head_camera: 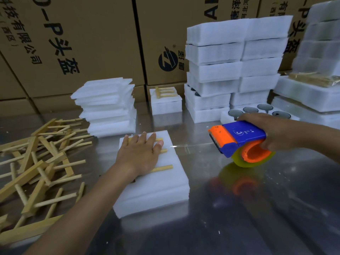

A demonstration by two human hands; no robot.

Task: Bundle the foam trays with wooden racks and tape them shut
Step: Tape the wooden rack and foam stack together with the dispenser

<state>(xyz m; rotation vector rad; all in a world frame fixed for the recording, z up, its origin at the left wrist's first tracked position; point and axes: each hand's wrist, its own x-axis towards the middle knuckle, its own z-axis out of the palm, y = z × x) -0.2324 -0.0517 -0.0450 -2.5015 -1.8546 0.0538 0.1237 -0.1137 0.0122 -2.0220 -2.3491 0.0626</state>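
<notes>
Two hands share the step — left hand (140,157) presses flat on the wooden rack (161,168) atop the foam trays (156,188) while right hand (274,134), gripping the tape dispenser (239,142), should draw the strip taut.

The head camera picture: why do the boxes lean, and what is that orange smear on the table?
In the head view, the wide-angle lens bends the cardboard boxes outward; the smear is the tape dispenser mirrored in the glossy metal table, which also shows soft glare; the dispenser held by the right hand looks slightly motion-blurred.
</notes>
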